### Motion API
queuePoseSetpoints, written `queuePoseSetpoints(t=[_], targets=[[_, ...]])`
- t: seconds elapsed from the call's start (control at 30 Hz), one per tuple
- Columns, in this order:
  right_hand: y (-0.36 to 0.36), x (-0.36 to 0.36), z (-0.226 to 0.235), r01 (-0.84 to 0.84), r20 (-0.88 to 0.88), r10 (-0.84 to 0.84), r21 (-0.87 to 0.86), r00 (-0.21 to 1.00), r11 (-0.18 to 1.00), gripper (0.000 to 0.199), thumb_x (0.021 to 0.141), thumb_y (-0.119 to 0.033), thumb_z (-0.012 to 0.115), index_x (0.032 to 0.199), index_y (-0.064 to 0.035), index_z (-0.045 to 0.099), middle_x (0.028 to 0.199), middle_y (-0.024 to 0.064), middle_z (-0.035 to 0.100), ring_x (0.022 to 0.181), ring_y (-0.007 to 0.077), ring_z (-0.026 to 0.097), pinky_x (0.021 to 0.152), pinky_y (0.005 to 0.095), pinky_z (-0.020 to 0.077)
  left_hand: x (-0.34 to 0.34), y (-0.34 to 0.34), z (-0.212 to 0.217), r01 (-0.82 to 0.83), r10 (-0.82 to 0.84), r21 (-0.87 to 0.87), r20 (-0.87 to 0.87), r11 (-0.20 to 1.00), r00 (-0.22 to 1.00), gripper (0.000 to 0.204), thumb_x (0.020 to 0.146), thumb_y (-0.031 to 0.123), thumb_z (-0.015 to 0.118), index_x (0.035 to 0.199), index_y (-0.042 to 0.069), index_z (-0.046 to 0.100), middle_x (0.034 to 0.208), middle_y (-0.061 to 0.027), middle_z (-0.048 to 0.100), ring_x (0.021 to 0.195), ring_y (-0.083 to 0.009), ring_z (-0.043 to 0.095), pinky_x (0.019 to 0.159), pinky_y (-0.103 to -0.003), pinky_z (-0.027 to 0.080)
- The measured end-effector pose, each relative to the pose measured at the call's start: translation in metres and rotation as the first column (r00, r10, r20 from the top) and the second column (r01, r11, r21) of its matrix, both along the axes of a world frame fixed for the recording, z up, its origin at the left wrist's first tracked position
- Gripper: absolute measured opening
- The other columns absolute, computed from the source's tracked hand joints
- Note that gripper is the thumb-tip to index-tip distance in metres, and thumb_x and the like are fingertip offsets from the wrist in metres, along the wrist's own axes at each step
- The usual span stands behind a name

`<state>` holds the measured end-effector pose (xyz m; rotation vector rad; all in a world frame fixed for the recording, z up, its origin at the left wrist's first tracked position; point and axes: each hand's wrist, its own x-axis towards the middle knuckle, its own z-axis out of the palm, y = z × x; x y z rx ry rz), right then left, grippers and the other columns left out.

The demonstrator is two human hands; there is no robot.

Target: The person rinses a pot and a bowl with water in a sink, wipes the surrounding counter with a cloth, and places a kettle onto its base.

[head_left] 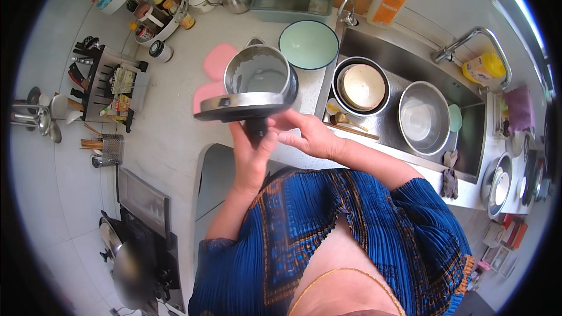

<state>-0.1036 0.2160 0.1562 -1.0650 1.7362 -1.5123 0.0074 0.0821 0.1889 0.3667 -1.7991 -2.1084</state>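
Electric kettle (257, 79), steel, lid (243, 107) hinged open, held above the white counter (175, 117) just left of the sink (410, 64). Left hand (250, 155) closed around the black handle (256, 130), which its fingers largely hide. Right hand (307, 134) rests at the kettle's near side, fingers loosely curled; whether it grips is unclear. Beyond: pale green bowl (308, 44). In the sink: stacked pots (362, 86), steel bowl (422, 118). Far left: knife rack (111, 85), contents hard to distinguish. Kettle's base hidden.
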Motion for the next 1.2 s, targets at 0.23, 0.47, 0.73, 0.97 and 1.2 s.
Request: queuePoseSetpoints(t=[0.23, 0.47, 0.73, 0.97, 1.2], targets=[[0.014, 0.029, -0.009, -0.004, 0.033, 0.006, -0.039, 0.999, 0.999, 0.072, 0.087, -0.052, 0.064, 0.137, -0.0074, 0.039, 0.118, 0.0181, 0.063, 0.114, 0.0323, 0.059, 0.099, 0.0421, 0.0446, 0.024, -0.029, 0.009, -0.036, 0.084, -0.520, 0.068, 0.853, 0.994, 0.049, 0.095, 0.035, 0.058, 0.128, -0.001, 0.052, 0.100, -0.0091, 0.069, 0.097, -0.0218, 0.064, 0.092, -0.036, 0.045], [-0.018, 0.043, -0.020, 0.114, 0.018, -0.115, 0.025, 0.993, 0.993, 0.066, 0.076, -0.046, 0.076, 0.114, -0.0060, 0.040, 0.098, 0.0239, 0.062, 0.094, 0.0442, 0.060, 0.081, 0.0485, 0.0466, -0.030, -0.035, 0.079, -0.488, -0.134, -0.757, -0.590, 0.434, 0.796, 0.051, 0.094, 0.028, 0.060, 0.133, -0.002, 0.047, 0.128, -0.0179, 0.055, 0.119, -0.0334, 0.051, 0.099, -0.042, 0.043], [0.009, 0.033, -0.018, 0.254, -0.004, -0.254, -0.018, 0.967, 0.967, 0.053, 0.070, -0.027, 0.073, 0.111, -0.0065, 0.045, 0.080, 0.0242, 0.063, 0.080, 0.0447, 0.062, 0.071, 0.0513, 0.0474, -0.074, -0.055, 0.068, -0.230, 0.060, -0.884, -0.225, 0.406, 0.972, 0.031, 0.092, 0.006, 0.061, 0.122, 0.000, 0.061, 0.114, -0.0139, 0.064, 0.099, -0.0258, 0.062, 0.088, -0.035, 0.048], [0.021, 0.036, -0.009, 0.238, 0.009, -0.239, -0.116, 0.971, 0.964, 0.042, 0.075, -0.016, 0.066, 0.111, -0.0062, 0.046, 0.082, 0.0195, 0.060, 0.080, 0.0379, 0.062, 0.068, 0.0448, 0.0461, -0.080, -0.076, 0.044, 0.087, 0.044, -0.898, 0.117, 0.431, 0.992, 0.029, 0.091, 0.008, 0.060, 0.118, -0.001, 0.063, 0.109, -0.0124, 0.066, 0.102, -0.0234, 0.063, 0.091, -0.034, 0.048], [0.025, 0.030, -0.011, 0.149, 0.061, -0.145, -0.084, 0.988, 0.985, 0.050, 0.073, -0.018, 0.065, 0.115, -0.0043, 0.041, 0.077, 0.0230, 0.058, 0.076, 0.0406, 0.060, 0.068, 0.0462, 0.0455, -0.093, -0.052, 0.058, 0.219, -0.269, -0.912, 0.128, 0.345, 0.955, 0.046, 0.099, 0.032, 0.047, 0.130, -0.002, 0.053, 0.141, -0.0174, 0.046, 0.132, -0.0343, 0.042, 0.111, -0.042, 0.029]])
